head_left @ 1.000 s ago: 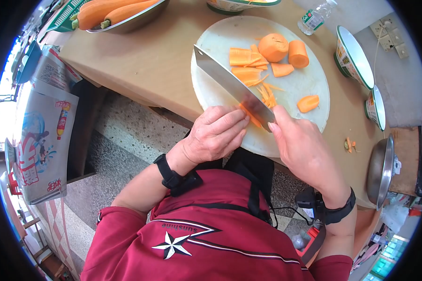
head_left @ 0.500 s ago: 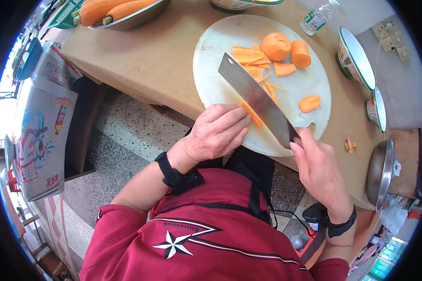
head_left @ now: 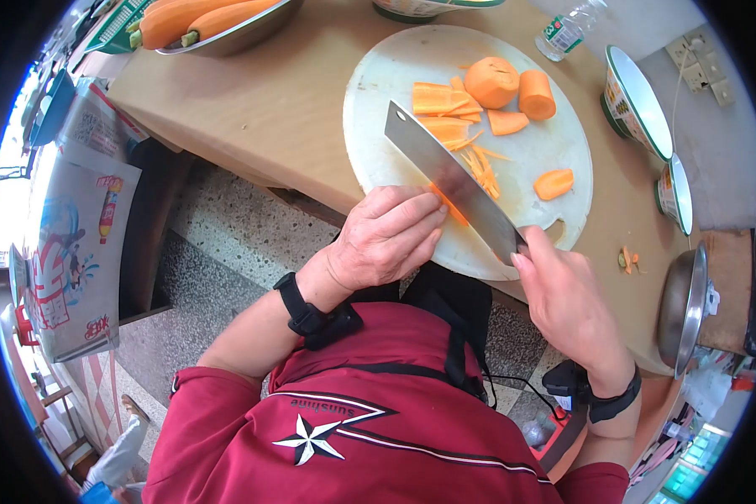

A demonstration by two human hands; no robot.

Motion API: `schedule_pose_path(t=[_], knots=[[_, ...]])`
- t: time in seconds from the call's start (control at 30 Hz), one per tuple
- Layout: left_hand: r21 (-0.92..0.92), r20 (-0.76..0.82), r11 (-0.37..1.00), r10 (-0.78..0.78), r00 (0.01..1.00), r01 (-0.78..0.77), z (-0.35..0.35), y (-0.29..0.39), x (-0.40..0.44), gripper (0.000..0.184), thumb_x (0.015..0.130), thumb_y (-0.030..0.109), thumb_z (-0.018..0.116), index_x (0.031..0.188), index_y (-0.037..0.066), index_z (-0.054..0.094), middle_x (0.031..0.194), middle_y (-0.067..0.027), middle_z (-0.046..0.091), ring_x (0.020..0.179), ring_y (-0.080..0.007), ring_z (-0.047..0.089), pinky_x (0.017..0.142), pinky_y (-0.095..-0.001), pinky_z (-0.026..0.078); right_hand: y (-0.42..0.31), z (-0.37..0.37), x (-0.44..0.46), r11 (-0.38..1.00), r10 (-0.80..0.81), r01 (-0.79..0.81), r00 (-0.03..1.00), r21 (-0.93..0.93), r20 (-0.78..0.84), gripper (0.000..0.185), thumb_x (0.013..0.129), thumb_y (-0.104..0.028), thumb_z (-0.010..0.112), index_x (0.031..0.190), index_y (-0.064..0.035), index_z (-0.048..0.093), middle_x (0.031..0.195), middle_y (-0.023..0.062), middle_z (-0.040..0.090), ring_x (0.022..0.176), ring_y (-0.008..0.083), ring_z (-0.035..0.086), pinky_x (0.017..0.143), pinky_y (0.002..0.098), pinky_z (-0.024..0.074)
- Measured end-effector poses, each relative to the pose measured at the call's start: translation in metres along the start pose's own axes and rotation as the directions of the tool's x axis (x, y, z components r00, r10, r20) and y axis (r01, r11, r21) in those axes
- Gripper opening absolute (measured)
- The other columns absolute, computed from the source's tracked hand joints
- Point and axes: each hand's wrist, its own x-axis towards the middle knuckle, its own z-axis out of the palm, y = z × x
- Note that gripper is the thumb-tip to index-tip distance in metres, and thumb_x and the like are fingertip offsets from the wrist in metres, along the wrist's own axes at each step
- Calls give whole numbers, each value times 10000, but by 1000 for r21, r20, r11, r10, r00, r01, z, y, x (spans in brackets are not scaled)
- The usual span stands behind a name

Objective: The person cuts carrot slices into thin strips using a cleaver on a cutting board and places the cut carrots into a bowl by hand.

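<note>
Left hand (head_left: 386, 235): fingers bunched, close together, fingertips on a carrot piece (head_left: 458, 216) at the near side of the board (head_left: 382, 134). Piece partly hidden by fingers and blade. Right hand (head_left: 569, 294): closed round the handle of the cleaver (head_left: 454, 181). Blade slants across the board, its far corner, with a hole, pointing up and left; edge just beside the left fingertips. Cannot tell whether it touches the piece.

On the board, beyond the blade: a stack of slices (head_left: 435, 98), thin strips (head_left: 482, 172) near the flat of the blade, a thick chunk (head_left: 491, 81) with a shorter cylinder (head_left: 537, 95) just beside it, and a wedge (head_left: 507, 123) below them. One slice (head_left: 554, 184) lies apart, toward the right rim.

Around the board, on the table (head_left: 286, 109): bottle (head_left: 560, 37) behind it; bowl (head_left: 638, 101) and smaller bowl (head_left: 674, 196) to the right, both tilted in view; scraps (head_left: 628, 259); basin (head_left: 682, 311) at the right edge. Far left: whole carrots (head_left: 197, 23) in a metal dish (head_left: 256, 32).
</note>
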Motion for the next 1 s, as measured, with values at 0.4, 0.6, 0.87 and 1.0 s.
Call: schedule_pose_path(t=[0.4, 0.6, 0.87, 1.0], knots=[[10, -9, 1000, -11, 1000, 11, 0, 2, 0, 290, 741, 34, 704, 1023, -33, 704, 1076, -122, 663, 940, -256, 651, 819, -345, 524, -5, 7, 42, 997, -79, 79, 996, -26, -38, 123, 977, -106, 514, 994, 6, 466, 705, 273, 605, 708, 485, 602, 611, 552, 454], [30, -19, 1000, 6, 1000, -5, 1, 1, -1, 289, 741, 52, 713, 1015, -38, 690, 1086, -122, 648, 941, -256, 648, 818, -346, 518, 2, 1, 8, 999, 27, -26, 999, 36, -29, 109, 973, -90, 530, 998, 1, 475, 750, 263, 611, 732, 481, 600, 602, 548, 440], [27, -13, 1000, 15, 1000, -15, 2, 1, -2, 282, 744, 58, 709, 1010, -34, 690, 1090, -124, 647, 943, -255, 647, 819, -346, 515, 0, -1, -6, 998, 14, -10, 998, 63, -56, 120, 968, -73, 536, 1052, 0, 489, 815, 240, 615, 729, 455, 612, 590, 529, 451], [35, -2, 999, 7, 1000, -7, 2, 2, -2, 281, 745, 57, 710, 1010, -33, 690, 1091, -124, 647, 943, -256, 647, 823, -345, 514, 2, 0, -6, 999, 11, -10, 999, 31, -38, 128, 966, -73, 541, 1062, -5, 489, 798, 237, 612, 717, 446, 618, 588, 527, 458]])
